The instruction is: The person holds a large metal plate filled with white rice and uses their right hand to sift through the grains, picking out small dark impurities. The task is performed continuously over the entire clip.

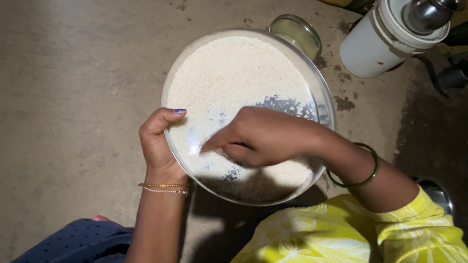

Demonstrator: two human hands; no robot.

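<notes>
Fingers (175, 112) of the left hand (157, 141) are clamped on the steel plate's (323, 109) rim at nine o'clock; the right hand's (262, 137) loosely curled fingers are pressed into the rice (228, 73).

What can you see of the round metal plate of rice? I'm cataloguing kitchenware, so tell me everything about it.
The round metal plate is wide, shallow and shiny, steel by its look, with a low raised rim. White rice covers most of it; bare metal shows in patches near the middle and lower part. It is held above a concrete floor. The left hand grips its near-left rim, thumb over the edge, and the right hand reaches in, fingers down among the grains.
</notes>
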